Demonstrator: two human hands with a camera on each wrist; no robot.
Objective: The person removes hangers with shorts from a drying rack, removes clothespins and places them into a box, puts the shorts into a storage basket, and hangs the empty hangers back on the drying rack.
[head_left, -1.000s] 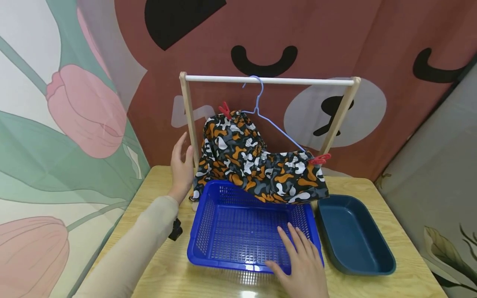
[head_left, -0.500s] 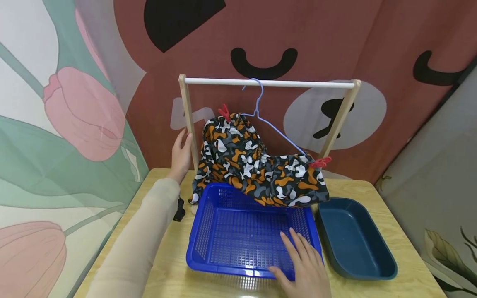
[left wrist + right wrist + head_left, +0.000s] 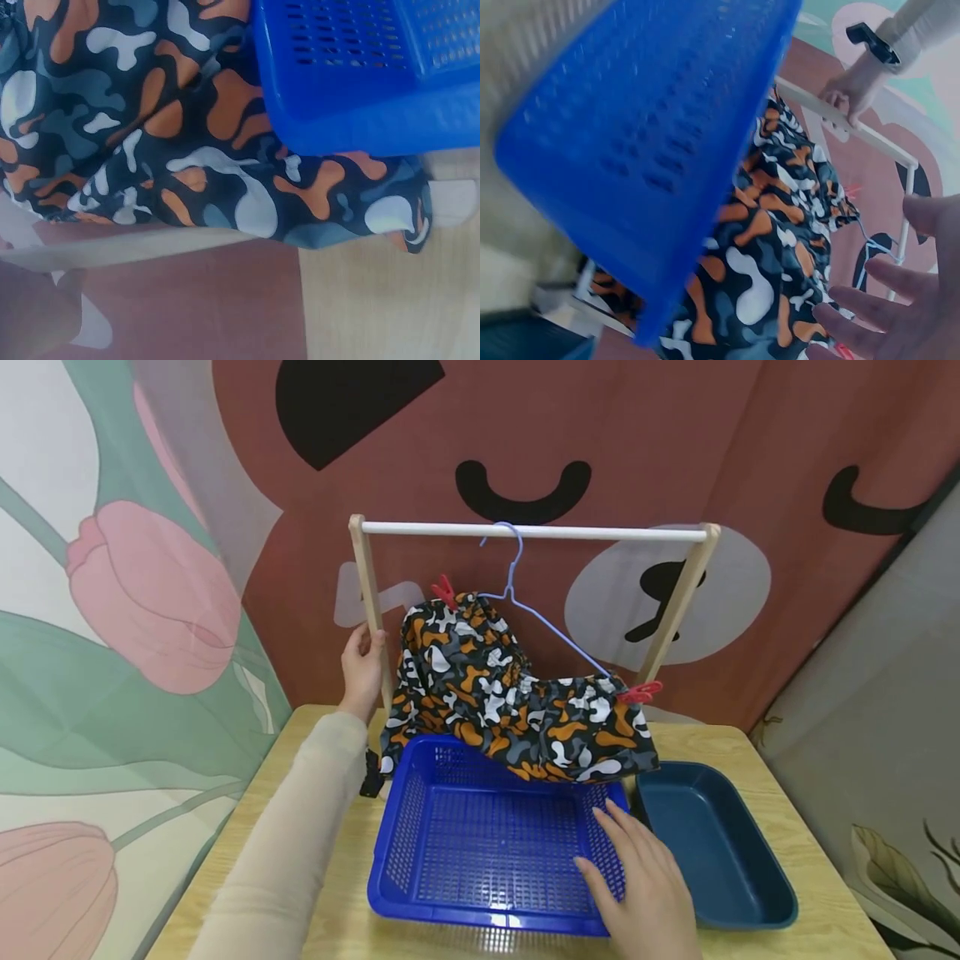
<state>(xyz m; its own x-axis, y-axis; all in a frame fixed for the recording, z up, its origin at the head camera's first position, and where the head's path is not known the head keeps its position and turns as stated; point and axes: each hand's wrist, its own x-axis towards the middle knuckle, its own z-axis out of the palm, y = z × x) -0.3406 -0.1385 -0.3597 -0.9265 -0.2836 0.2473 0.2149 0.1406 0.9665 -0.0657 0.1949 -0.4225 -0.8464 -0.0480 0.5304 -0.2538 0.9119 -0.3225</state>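
Observation:
My left hand [image 3: 362, 675] grips the left wooden post of a small clothes rack [image 3: 365, 572]. The right wrist view also shows the left hand [image 3: 853, 91] with its fingers round that post. A blue hanger [image 3: 551, 628] hooks over the white rod. Camouflage-patterned shorts [image 3: 495, 693] in black, orange and white hang from it by two red clothespins [image 3: 444, 591], drooping unevenly, one side higher. My right hand [image 3: 648, 885] hovers with fingers spread at the right rim of a blue perforated basket [image 3: 435, 910], holding nothing; whether it touches the rim I cannot tell.
The basket stands before the rack, under the hem of the shorts. A dark teal tub [image 3: 720, 843] sits to its right. Everything stands on a light wooden table [image 3: 330, 868], with a printed cloth backdrop [image 3: 637, 435] close behind.
My left hand has closed round the rack's left post after reaching beside it. My right hand has shifted right, from over the basket to its right rim. The shorts hang as before.

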